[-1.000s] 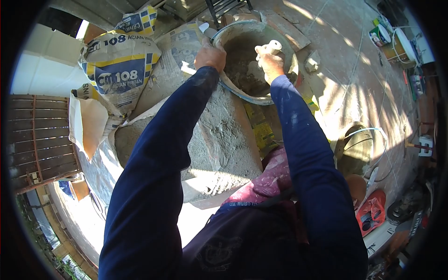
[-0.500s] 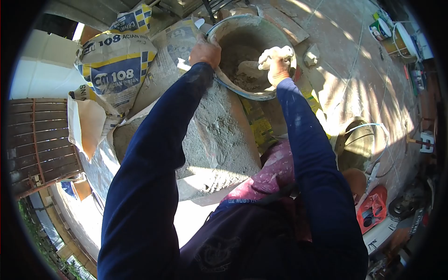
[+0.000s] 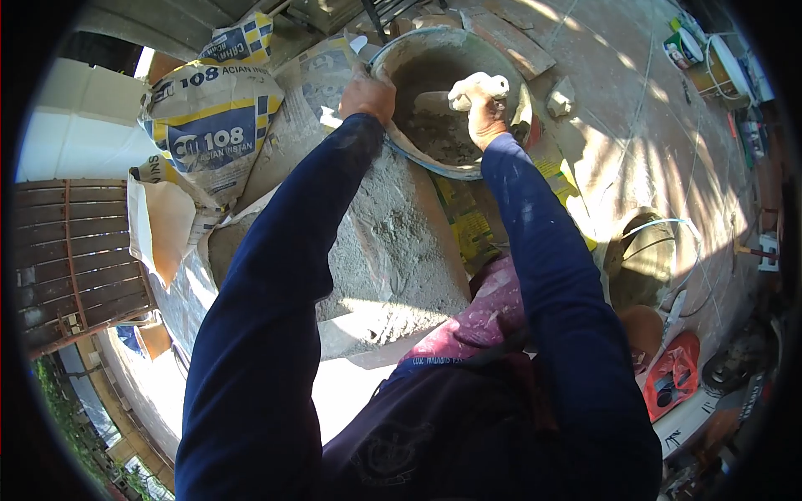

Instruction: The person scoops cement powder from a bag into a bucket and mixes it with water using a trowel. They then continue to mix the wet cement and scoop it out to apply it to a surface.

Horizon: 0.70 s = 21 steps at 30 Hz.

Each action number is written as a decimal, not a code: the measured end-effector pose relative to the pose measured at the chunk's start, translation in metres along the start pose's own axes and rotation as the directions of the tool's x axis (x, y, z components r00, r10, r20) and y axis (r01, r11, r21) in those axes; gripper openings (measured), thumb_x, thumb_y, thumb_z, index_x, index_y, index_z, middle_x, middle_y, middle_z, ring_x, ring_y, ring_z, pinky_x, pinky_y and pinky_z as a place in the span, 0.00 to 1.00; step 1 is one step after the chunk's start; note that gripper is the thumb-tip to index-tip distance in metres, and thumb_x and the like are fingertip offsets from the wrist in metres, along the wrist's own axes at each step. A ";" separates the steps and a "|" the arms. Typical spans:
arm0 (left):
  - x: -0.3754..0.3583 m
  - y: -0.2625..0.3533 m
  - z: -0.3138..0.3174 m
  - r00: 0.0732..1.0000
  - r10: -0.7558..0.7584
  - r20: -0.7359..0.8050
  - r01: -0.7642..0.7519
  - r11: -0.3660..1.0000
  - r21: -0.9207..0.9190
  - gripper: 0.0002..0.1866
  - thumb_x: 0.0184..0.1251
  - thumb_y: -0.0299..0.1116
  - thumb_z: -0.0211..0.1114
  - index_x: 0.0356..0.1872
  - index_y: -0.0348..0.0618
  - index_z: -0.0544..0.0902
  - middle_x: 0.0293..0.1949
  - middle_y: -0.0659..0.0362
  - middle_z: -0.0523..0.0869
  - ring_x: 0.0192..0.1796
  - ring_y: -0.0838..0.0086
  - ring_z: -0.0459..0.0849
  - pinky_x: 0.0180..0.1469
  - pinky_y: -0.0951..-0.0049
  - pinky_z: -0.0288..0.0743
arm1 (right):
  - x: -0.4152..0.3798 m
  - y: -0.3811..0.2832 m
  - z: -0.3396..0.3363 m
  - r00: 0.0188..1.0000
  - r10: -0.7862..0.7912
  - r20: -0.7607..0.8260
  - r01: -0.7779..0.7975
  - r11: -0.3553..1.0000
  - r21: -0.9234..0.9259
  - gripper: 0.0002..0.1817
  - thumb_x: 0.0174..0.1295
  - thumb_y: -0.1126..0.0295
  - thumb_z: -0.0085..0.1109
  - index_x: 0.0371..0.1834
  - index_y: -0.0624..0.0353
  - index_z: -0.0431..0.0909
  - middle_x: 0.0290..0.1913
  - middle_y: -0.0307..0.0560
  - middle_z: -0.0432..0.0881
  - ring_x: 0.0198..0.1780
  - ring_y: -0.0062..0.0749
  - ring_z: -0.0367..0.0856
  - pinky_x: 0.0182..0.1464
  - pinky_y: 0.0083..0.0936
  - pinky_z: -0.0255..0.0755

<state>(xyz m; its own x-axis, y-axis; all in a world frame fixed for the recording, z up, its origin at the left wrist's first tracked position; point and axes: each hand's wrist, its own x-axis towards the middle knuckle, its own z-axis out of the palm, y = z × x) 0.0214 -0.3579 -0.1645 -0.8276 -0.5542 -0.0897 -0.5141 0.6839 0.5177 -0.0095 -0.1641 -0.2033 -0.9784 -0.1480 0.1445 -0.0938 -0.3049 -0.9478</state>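
A round tub holds grey, wet-looking mortar. My left hand is closed on the tub's left rim. Over the right part of the tub, my right hand is wrapped round the handle of a trowel, whose blade is at the mortar and partly hidden. Below the tub, grey powder lies in an opened paper bag between my arms.
Cement bags stand at the upper left. A stone chunk lies right of the tub. Farther right are a bucket, a red plastic bag and white containers. A slatted gate is at the left.
My right hand has moved a little to the left and up with the trowel, and the mortar has shifted. My left hand stays on the rim.
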 end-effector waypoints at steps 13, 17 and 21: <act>0.005 -0.002 0.007 0.995 0.074 -0.067 -0.076 0.997 -0.028 0.31 0.73 0.51 0.49 0.63 0.32 0.68 0.53 0.32 0.81 0.58 0.41 0.80 0.61 0.53 0.72 | 0.026 0.014 0.019 0.923 0.021 -0.384 0.026 0.993 0.118 0.05 0.58 0.69 0.63 0.30 0.57 0.78 0.29 0.38 0.81 0.30 0.22 0.78 0.37 0.24 0.71; 0.002 -0.001 0.004 0.998 0.042 -0.037 -0.042 0.999 -0.008 0.31 0.73 0.50 0.49 0.63 0.32 0.68 0.53 0.32 0.81 0.58 0.41 0.80 0.62 0.54 0.72 | 0.002 0.016 0.033 0.986 0.127 -0.112 -0.118 0.990 0.078 0.05 0.57 0.70 0.63 0.27 0.55 0.77 0.28 0.36 0.81 0.30 0.21 0.78 0.35 0.21 0.71; 0.004 0.001 0.003 0.999 0.036 -0.018 -0.036 0.999 -0.030 0.31 0.73 0.51 0.48 0.64 0.32 0.68 0.53 0.32 0.81 0.58 0.41 0.79 0.62 0.54 0.72 | -0.010 -0.013 -0.006 0.900 0.299 0.318 -0.188 0.922 -0.338 0.05 0.62 0.72 0.55 0.28 0.53 0.76 0.30 0.36 0.81 0.31 0.21 0.78 0.36 0.22 0.72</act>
<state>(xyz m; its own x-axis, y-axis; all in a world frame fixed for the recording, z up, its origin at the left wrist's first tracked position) 0.0165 -0.3580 -0.1672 -0.8413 -0.5377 -0.0562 -0.4767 0.6888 0.5462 0.0003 -0.1529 -0.1946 -0.8499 -0.5231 -0.0634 0.0348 0.0643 -0.9973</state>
